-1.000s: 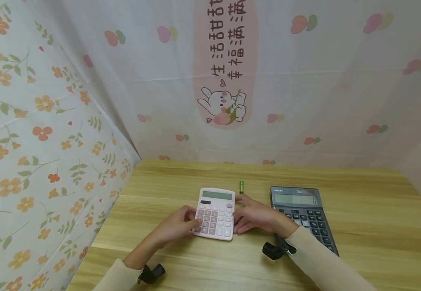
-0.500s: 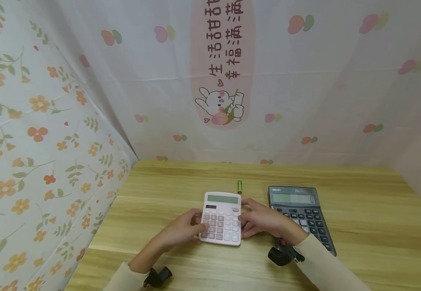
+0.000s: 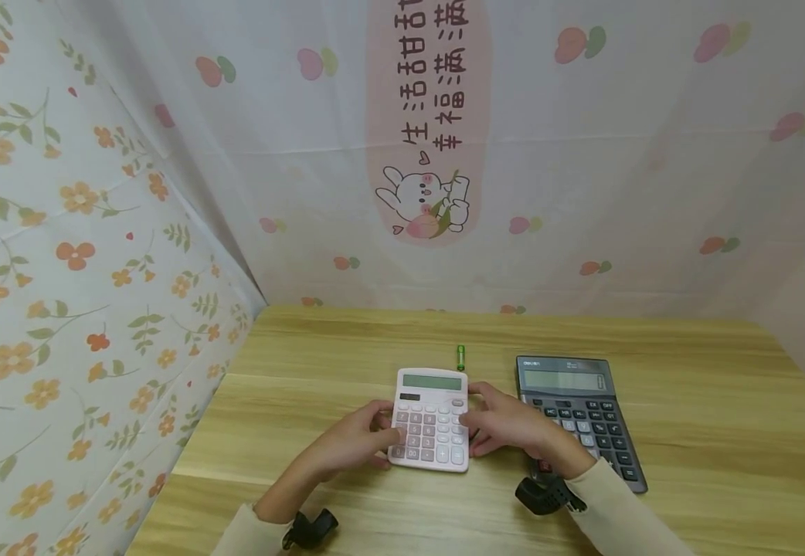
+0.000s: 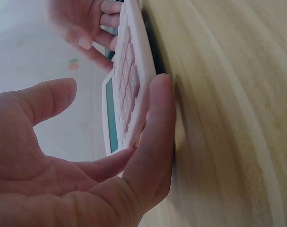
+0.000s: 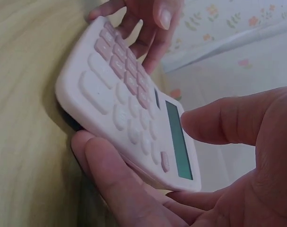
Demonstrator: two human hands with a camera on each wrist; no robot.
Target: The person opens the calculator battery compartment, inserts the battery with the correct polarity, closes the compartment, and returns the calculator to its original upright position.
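Note:
A pale pink calculator with a green-grey screen lies on the wooden table between both hands, its keys facing up. At its left edge is my left hand; in the left wrist view its fingers run along the side while the thumb stands raised, apart from the keys. My right hand is at the opposite edge. There its fingertips touch the calculator's side, and the thumb hovers over the screen end.
A larger dark grey calculator lies to the right, partly under the right forearm. A small green battery lies beyond the pink calculator. Patterned white cloth hangs behind the table and along its left side.
The pink calculator has slid to the right and a little toward me, with both hands moving along at its sides. The battery and the grey calculator stay in place.

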